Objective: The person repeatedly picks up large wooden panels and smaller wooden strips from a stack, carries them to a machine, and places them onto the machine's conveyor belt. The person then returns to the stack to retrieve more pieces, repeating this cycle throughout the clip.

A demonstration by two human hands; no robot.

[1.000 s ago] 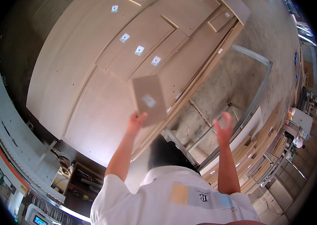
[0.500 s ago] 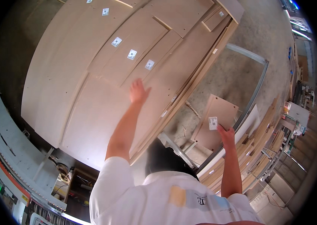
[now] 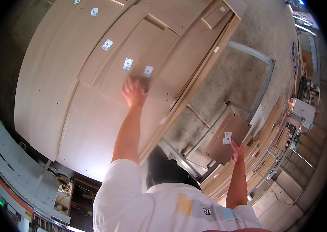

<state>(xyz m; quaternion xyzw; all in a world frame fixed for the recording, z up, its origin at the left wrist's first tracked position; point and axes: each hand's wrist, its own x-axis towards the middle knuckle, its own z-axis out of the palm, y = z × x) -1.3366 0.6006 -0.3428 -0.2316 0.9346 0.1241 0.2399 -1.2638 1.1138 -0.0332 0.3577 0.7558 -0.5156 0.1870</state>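
Note:
My left hand [image 3: 134,92] lies on a brown board with a white label [image 3: 142,42], its fingers apart near the board's near end. Beside that board lies a narrow labelled board [image 3: 159,50], close to the same hand. Out to the right, my right hand [image 3: 238,150] is closed on the edge of a small brown panel [image 3: 229,123]. This panel hangs tilted, its label facing up, with dark holes near its corners. My right thumb rests on the face near the label; the other fingers are mostly hidden beneath.
Large stacked boards [image 3: 43,77] fill the left and middle. A grey metal frame [image 3: 262,91] stands to the right above the concrete floor, with long wood strips [image 3: 266,150] beyond it. A machine with a long pale bed [image 3: 12,170] runs along the far left.
My left hand has come down onto the boards, and the labelled board under it has slid toward me. My right hand has lowered the small panel toward me and tilted it.

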